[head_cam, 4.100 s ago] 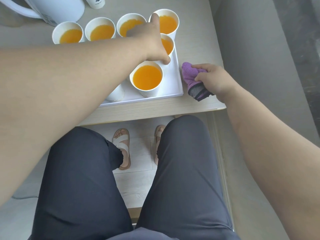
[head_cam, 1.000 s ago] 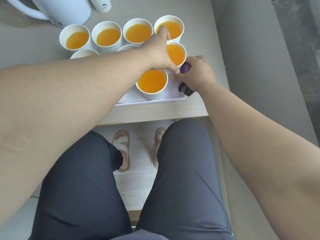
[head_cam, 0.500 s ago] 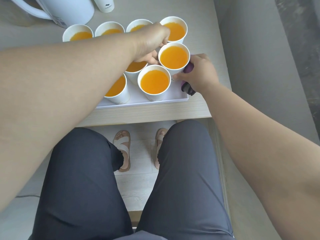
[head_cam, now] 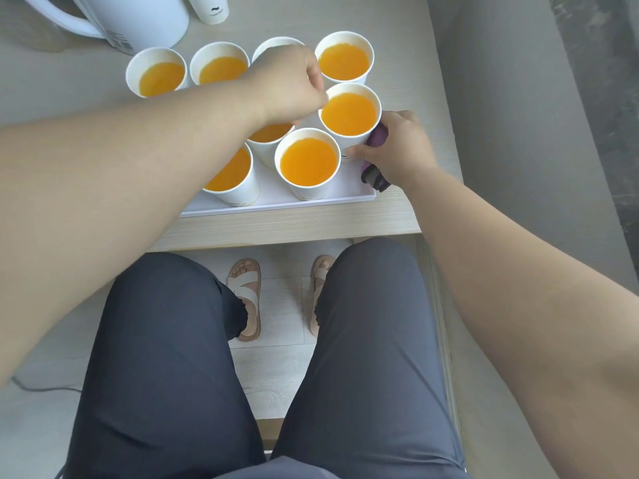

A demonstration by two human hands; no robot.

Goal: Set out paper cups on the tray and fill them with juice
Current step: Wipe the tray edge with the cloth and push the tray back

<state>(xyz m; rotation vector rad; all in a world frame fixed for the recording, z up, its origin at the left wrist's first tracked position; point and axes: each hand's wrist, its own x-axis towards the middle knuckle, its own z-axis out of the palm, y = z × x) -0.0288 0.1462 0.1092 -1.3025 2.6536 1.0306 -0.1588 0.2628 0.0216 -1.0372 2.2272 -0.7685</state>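
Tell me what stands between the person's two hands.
One juice-filled paper cup stands between the left hand and the right hand, which holds a purple cloth; the head view shows it.

Left hand (head_cam: 287,81) curls over filled paper cups (head_cam: 308,165) on the tray (head_cam: 349,198); right hand (head_cam: 397,150) grips purple cloth (head_cam: 378,134)

Juice-filled paper cups (head_cam: 308,192) upright on tray (head_cam: 351,190)

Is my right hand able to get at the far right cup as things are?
Probably reachable, nothing stands right of the far right cup, but your right hand grips a purple cloth, so grasping looks awkward.
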